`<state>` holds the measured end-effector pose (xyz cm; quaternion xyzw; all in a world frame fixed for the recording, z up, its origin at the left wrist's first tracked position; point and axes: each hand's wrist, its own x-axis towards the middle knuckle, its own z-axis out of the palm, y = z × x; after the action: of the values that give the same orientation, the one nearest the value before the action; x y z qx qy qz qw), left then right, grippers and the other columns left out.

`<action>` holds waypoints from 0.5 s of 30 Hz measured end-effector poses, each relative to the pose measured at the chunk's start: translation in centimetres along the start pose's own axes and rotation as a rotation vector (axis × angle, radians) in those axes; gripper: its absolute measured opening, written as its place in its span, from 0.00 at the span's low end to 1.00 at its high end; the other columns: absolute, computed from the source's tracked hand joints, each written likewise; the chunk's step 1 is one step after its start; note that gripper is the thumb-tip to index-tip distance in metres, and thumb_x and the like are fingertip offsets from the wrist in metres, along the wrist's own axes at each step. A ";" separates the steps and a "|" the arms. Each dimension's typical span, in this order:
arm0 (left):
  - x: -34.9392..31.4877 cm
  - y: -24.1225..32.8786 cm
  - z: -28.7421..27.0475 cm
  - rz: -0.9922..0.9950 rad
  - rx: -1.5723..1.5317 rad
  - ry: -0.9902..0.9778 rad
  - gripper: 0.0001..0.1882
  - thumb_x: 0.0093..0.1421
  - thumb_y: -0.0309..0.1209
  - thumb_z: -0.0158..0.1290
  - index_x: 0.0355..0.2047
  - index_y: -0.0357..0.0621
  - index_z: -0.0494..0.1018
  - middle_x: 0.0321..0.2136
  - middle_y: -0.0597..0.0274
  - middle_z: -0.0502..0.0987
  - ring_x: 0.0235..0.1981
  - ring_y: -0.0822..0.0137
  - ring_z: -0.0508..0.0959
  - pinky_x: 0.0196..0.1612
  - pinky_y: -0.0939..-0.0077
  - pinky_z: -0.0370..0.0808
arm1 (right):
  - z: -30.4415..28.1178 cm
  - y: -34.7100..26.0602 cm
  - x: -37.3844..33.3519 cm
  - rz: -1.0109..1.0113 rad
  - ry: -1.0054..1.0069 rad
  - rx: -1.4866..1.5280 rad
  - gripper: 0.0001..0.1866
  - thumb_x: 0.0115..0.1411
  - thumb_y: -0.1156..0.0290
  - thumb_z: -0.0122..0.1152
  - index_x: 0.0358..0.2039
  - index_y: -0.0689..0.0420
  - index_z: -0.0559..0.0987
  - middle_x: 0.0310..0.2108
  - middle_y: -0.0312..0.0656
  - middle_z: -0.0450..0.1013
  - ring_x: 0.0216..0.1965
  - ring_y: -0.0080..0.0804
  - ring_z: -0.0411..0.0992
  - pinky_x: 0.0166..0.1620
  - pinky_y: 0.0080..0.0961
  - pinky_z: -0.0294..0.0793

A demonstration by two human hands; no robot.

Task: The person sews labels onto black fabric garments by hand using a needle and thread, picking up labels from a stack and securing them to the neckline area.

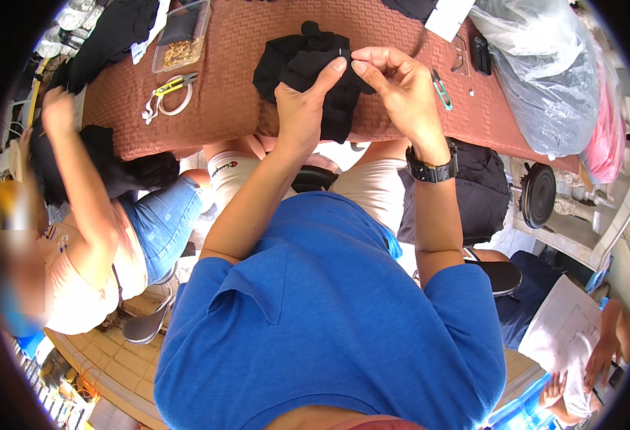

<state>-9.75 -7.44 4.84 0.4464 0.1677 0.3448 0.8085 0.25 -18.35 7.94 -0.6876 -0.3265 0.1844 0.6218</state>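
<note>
Head view: black cloth [308, 61] lying bunched at the near edge of the brown-covered bench [222, 93], draping over it. Left hand [302, 107] gripping the cloth, thumb raised. Right hand [397, 86] pinching something too small to tell, fingertips pressed together over the cloth. Thread snips [441, 89] resting just beside the right hand.

Black cloth [308, 68]: dark, crumpled, bunched in folds, lying on the reddish-brown patterned table [222, 93] near its front edge, partly draped over it. A small pale pin or needle shows at its upper fold.
</note>
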 end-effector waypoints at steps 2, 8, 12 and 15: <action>0.1 -0.1 -0.2 -0.018 0.033 -0.024 0.04 0.61 0.24 0.63 0.36 0.37 0.82 0.34 0.68 0.82 0.35 0.79 0.77 0.41 0.83 0.75 | -0.3 -0.2 0.0 -0.017 -0.014 -0.064 0.07 0.64 0.74 0.64 0.41 0.62 0.83 0.33 0.38 0.81 0.34 0.19 0.76 0.40 0.19 0.75; 0.2 -0.3 -0.3 -0.050 0.039 -0.029 0.04 0.61 0.25 0.64 0.35 0.38 0.82 0.32 0.70 0.81 0.33 0.80 0.76 0.39 0.83 0.73 | -1.4 -0.8 -0.1 0.075 -0.117 -0.215 0.07 0.67 0.72 0.61 0.40 0.63 0.81 0.34 0.40 0.81 0.37 0.22 0.77 0.42 0.22 0.74; 0.4 -0.9 -0.4 -0.024 0.047 -0.024 0.04 0.61 0.25 0.64 0.35 0.39 0.82 0.31 0.70 0.81 0.33 0.80 0.76 0.39 0.83 0.72 | -1.2 0.7 -0.3 0.017 -0.127 0.146 0.09 0.69 0.70 0.59 0.43 0.63 0.79 0.36 0.41 0.80 0.39 0.25 0.78 0.45 0.22 0.75; 0.4 -0.9 -0.1 -0.052 0.026 -0.004 0.04 0.61 0.25 0.64 0.35 0.39 0.82 0.32 0.70 0.81 0.33 0.79 0.75 0.39 0.83 0.72 | -0.7 1.1 -0.5 -0.023 -0.064 0.488 0.10 0.69 0.70 0.59 0.46 0.62 0.77 0.37 0.41 0.80 0.41 0.25 0.78 0.47 0.22 0.75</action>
<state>-9.14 -7.38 3.99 0.4531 0.1824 0.3205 0.8116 0.61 -19.19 6.88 -0.5072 -0.2997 0.2722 0.7608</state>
